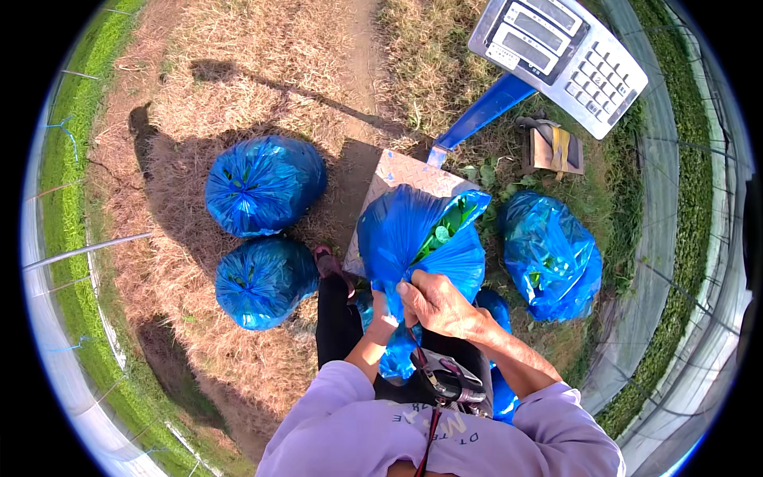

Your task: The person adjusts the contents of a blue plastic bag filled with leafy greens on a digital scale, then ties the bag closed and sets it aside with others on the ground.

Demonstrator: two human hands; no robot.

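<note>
A blue plastic bag of green leaves rests on the metal platform of a scale, its top partly gathered, with leaves showing through a gap on its right side. My left hand grips the gathered plastic at the near end of the bag. Right beside it, my right hand pinches the same gathered neck between thumb and fingers. The scale's display and keypad head stands at the upper right on a blue post.
Two filled blue bags lie on dry grass at left. Another filled blue bag sits at right, below a cardboard-like box with yellow strapping. More blue bags are near my legs. Plastic-sheeted rows of green plants run along both sides.
</note>
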